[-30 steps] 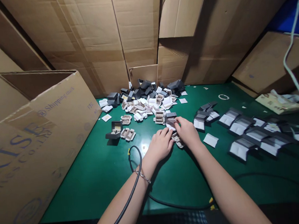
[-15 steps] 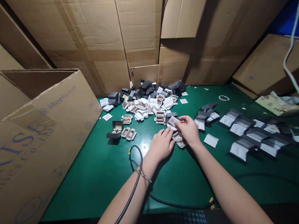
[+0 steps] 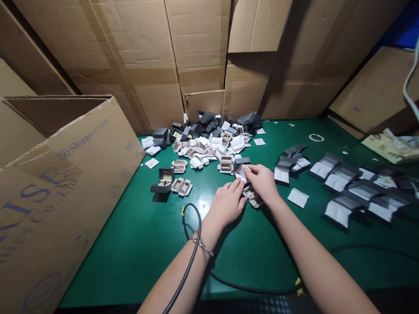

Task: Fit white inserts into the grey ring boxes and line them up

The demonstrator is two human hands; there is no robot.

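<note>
A small black flip-lid box (image 3: 241,161) stands open on the green table (image 3: 137,253), with white paper at its inside. My right hand (image 3: 263,184) is closed in a pinch on a small white folded paper (image 3: 245,170), pressed into the box's opening. From the left, my left hand (image 3: 228,202) lies with its fingers stretched out, fingertips touching the box's near edge. Its thumb is apart from them. Between and below my hands lies a grey cardboard insert (image 3: 253,198), partly hidden. To the left are another open black box (image 3: 163,181) and a pulp-like insert (image 3: 182,187).
A heap of white inserts (image 3: 203,150) and black boxes (image 3: 206,120) lies at the back. Several open boxes (image 3: 343,179) with white linings stand at right, near a loose white paper (image 3: 298,198). A large carton (image 3: 95,152) stands left. A black cable (image 3: 199,221) loops over my left forearm.
My right hand has lowered the white paper from above the black box into its opening. The left hand stays at the box's edge. The view has shifted slightly.
</note>
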